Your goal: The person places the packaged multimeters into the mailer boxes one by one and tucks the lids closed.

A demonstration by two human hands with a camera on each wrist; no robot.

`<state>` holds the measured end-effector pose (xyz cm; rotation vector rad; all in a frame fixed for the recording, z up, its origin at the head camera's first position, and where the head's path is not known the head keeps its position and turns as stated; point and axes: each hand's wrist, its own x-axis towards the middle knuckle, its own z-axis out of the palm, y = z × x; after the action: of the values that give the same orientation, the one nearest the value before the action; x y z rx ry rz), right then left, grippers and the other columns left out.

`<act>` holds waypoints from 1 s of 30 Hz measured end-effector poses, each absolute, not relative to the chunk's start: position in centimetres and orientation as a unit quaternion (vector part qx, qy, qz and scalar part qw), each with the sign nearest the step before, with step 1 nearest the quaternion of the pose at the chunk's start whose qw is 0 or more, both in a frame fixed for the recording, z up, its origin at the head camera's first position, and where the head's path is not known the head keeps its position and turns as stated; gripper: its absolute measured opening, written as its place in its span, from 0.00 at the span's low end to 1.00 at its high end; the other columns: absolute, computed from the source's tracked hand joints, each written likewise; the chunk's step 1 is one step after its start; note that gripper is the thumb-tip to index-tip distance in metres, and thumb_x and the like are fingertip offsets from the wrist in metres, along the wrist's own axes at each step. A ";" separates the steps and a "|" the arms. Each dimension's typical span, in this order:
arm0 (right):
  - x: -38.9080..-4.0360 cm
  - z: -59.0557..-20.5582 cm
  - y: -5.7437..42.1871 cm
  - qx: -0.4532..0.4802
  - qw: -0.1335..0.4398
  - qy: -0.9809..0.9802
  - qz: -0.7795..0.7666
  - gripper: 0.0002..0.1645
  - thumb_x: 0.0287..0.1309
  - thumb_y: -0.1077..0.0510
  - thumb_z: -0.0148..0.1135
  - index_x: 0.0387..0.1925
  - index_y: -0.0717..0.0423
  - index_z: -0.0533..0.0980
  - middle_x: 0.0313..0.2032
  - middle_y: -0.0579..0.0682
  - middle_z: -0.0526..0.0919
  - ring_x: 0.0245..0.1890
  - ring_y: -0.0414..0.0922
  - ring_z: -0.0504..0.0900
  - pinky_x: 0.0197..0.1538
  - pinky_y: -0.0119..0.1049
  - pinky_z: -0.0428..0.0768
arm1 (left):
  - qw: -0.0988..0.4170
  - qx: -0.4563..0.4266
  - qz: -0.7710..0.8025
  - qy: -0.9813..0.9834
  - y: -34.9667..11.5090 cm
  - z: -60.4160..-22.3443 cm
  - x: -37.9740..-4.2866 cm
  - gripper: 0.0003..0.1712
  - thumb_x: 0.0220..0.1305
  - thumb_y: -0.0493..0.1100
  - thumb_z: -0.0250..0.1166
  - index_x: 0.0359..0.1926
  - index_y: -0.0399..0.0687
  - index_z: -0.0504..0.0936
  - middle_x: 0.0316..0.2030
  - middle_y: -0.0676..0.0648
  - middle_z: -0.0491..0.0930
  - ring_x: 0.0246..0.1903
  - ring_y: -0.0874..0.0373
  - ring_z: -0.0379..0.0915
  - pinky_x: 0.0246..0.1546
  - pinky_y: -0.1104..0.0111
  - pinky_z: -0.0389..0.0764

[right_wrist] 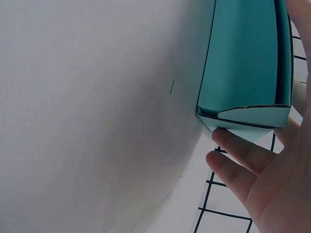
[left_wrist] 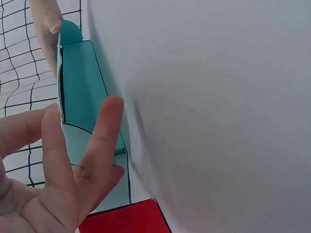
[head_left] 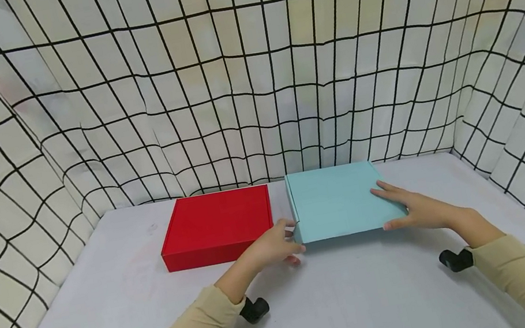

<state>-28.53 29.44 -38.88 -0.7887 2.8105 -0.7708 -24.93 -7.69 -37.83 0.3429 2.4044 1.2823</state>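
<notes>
A light blue cardboard box (head_left: 340, 203) lies toward the back of the table, its lid level and its front raised off the surface in shadow. My left hand (head_left: 276, 243) pinches the lid's front left corner; in the left wrist view its other fingers (left_wrist: 104, 128) extend before the box's teal front. At the front right corner, my right hand (head_left: 420, 207) holds the box, thumb along the front edge and other fingers over the right side. In the right wrist view two fingers (right_wrist: 238, 167) stay spread beside the end. The teal front (right_wrist: 240, 63) is recessed under the lid.
A closed red box (head_left: 220, 221) sits left of the light blue one, close by my left hand. White walls with a black grid net (head_left: 250, 95) rise at the back and both sides. The white table (head_left: 350, 301) spreads out in front.
</notes>
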 end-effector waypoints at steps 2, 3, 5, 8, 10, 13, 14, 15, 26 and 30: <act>-28.6 -38.9 29.5 -0.261 0.058 0.931 -0.250 0.57 0.59 0.43 0.74 0.79 0.58 0.56 0.79 0.66 0.45 0.76 0.73 0.45 0.69 0.72 0.53 | 0.196 0.122 0.471 0.851 -7.6 -37.9 -25.0 0.36 0.65 0.34 0.69 0.69 0.37 0.63 0.65 0.32 0.69 0.34 0.54 0.83 0.50 0.60 0.83; -28.6 -38.9 29.5 -0.260 0.057 0.931 -0.248 0.57 0.58 0.43 0.75 0.79 0.58 0.56 0.79 0.66 0.45 0.76 0.72 0.45 0.69 0.72 0.53 | 0.195 0.121 0.478 0.848 -7.6 -37.9 -25.0 0.35 0.66 0.33 0.69 0.68 0.37 0.62 0.65 0.31 0.70 0.32 0.53 0.84 0.49 0.61 0.84; -28.6 -38.9 29.5 -0.261 0.055 0.932 -0.244 0.58 0.57 0.42 0.76 0.79 0.58 0.56 0.79 0.66 0.45 0.76 0.72 0.45 0.70 0.71 0.54 | 0.193 0.118 0.490 0.842 -7.4 -37.9 -25.1 0.33 0.66 0.31 0.69 0.66 0.37 0.62 0.63 0.31 0.70 0.29 0.53 0.84 0.47 0.62 0.85; -28.7 -38.9 29.5 -0.259 0.058 0.933 -0.244 0.59 0.56 0.42 0.76 0.79 0.58 0.56 0.79 0.66 0.45 0.76 0.72 0.45 0.70 0.71 0.54 | 0.183 0.122 0.484 0.847 -7.1 -38.0 -25.2 0.34 0.65 0.31 0.70 0.65 0.37 0.61 0.60 0.31 0.73 0.28 0.53 0.84 0.48 0.62 0.84; -28.6 -38.9 29.4 -0.258 0.061 0.932 -0.246 0.59 0.56 0.42 0.76 0.79 0.58 0.56 0.79 0.67 0.45 0.75 0.73 0.45 0.70 0.71 0.53 | 0.174 0.126 0.473 0.855 -6.8 -38.1 -25.3 0.34 0.64 0.31 0.71 0.64 0.37 0.61 0.58 0.32 0.75 0.27 0.53 0.84 0.50 0.59 0.83; -28.6 -38.8 29.4 -0.256 0.060 0.933 -0.245 0.59 0.56 0.42 0.77 0.79 0.58 0.57 0.79 0.67 0.45 0.75 0.73 0.46 0.70 0.71 0.53 | 0.160 0.131 0.456 0.866 -6.4 -38.0 -25.4 0.35 0.62 0.32 0.73 0.62 0.38 0.60 0.52 0.34 0.77 0.25 0.53 0.84 0.50 0.56 0.81; -28.6 -38.8 29.4 -0.256 0.059 0.934 -0.244 0.59 0.56 0.43 0.77 0.79 0.59 0.57 0.79 0.67 0.46 0.75 0.73 0.46 0.70 0.72 0.53 | 0.156 0.130 0.451 0.869 -6.4 -38.0 -25.4 0.35 0.62 0.32 0.73 0.62 0.38 0.60 0.51 0.34 0.78 0.25 0.54 0.84 0.50 0.56 0.81; -28.6 -38.8 29.4 -0.256 0.058 0.934 -0.243 0.59 0.56 0.42 0.77 0.79 0.59 0.57 0.79 0.67 0.46 0.75 0.73 0.46 0.70 0.72 0.54 | 0.154 0.129 0.449 0.871 -6.3 -38.0 -25.4 0.34 0.63 0.32 0.73 0.61 0.39 0.60 0.50 0.35 0.78 0.25 0.53 0.84 0.49 0.56 0.81; -28.7 -38.7 29.4 -0.254 0.060 0.934 -0.242 0.58 0.57 0.41 0.75 0.79 0.58 0.57 0.79 0.67 0.46 0.75 0.73 0.46 0.69 0.72 0.54 | 0.165 0.132 0.456 0.864 -6.8 -37.4 -25.4 0.33 0.65 0.35 0.72 0.63 0.40 0.61 0.50 0.37 0.81 0.28 0.54 0.84 0.51 0.53 0.81; -28.7 -38.6 29.3 -0.252 0.063 0.935 -0.241 0.58 0.57 0.41 0.75 0.79 0.58 0.57 0.79 0.67 0.46 0.75 0.73 0.46 0.69 0.72 0.54 | 0.171 0.139 0.462 0.859 -6.9 -37.6 -25.5 0.32 0.66 0.36 0.71 0.63 0.39 0.61 0.42 0.41 0.84 0.30 0.54 0.85 0.52 0.53 0.80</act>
<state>-28.68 29.34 -38.60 -0.7605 2.8264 -0.7274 -25.46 -6.94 -37.61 0.3945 2.4389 1.3116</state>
